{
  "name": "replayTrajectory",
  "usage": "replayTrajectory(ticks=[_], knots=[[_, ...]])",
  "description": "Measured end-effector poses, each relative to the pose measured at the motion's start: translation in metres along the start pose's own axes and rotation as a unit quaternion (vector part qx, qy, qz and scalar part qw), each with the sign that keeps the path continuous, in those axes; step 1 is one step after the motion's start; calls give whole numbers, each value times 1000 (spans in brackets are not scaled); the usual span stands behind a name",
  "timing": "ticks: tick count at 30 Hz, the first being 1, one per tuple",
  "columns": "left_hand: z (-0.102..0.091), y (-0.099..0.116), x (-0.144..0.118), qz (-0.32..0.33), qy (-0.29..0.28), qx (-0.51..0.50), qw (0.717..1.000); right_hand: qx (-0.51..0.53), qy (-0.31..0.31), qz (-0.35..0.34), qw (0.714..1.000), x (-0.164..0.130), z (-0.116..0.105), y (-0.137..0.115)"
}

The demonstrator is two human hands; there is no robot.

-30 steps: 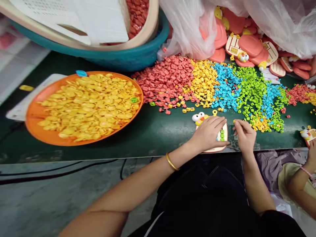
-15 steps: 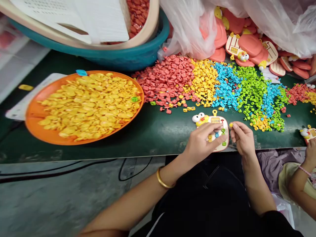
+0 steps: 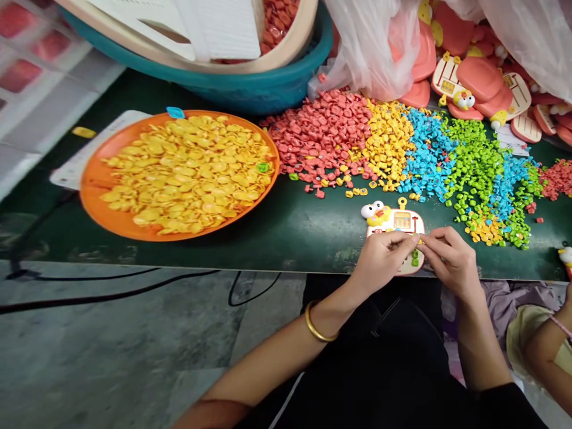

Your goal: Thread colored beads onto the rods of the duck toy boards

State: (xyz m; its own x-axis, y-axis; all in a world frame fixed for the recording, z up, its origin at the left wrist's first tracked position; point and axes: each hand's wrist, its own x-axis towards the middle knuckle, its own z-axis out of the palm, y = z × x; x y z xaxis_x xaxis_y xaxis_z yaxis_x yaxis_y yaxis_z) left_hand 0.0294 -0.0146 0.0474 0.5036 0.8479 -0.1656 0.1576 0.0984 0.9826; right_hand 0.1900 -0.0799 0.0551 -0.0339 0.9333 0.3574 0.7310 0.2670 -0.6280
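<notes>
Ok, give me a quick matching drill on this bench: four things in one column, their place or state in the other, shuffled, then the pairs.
Things:
1. orange tray
2. duck toy panel
3. teal basin
4. gold bangle

Places or states:
A. at the near table edge, under both hands
B. on the left wrist
C. at the back of the table, a beige basin nested in it
D. left on the table, heaped with yellow pieces

Pairs: 1-D, 2-A, 3-C, 4-B. The left hand and right hand meet over the panel, fingers pinching a small yellow piece.
</notes>
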Motion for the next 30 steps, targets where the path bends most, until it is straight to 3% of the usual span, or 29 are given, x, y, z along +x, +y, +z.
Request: replayTrajectory(ticks=[2, 4, 7, 9, 13, 18, 20, 23, 24, 25, 28, 30], knots=[[-2, -1, 1, 8, -11, 39, 999, -13, -37, -26, 999, 6, -4, 8], [-7, -4, 1, 55, 25, 101, 993, -23, -41, -37, 998, 13, -4, 20], [-20, -17, -2, 143, 192, 234, 942, -39, -46, -27, 998, 24, 3, 44], [-28, -32, -3, 137, 265, 314, 902, -48, -76, -17, 996, 29, 8, 57], [-36, -59, 0, 94, 231, 373, 894, -40, -108, 2, 993, 33, 16, 66], [-36, -68, 2, 140, 215, 300, 919, 76, -107, 100, 986, 42, 13, 66], [-36, -68, 1, 167, 196, 235, 937, 185, -123, 190, 956, 48, 10, 67], [-34, -69, -4, 218, 168, 167, 947, 338, -172, 304, 874, 55, 9, 64], [-32, -70, -7, 234, 168, 163, 944, 362, -173, 320, 858, 54, 9, 60], [-29, -71, -10, 251, 173, 169, 937, 369, -160, 326, 855, 51, 10, 56], [-18, -71, -23, 306, 187, 207, 910, 320, -77, 315, 890, 25, 4, 38], [-11, -68, -30, 338, 137, 162, 917, 273, -47, 322, 905, -11, -12, 27]])
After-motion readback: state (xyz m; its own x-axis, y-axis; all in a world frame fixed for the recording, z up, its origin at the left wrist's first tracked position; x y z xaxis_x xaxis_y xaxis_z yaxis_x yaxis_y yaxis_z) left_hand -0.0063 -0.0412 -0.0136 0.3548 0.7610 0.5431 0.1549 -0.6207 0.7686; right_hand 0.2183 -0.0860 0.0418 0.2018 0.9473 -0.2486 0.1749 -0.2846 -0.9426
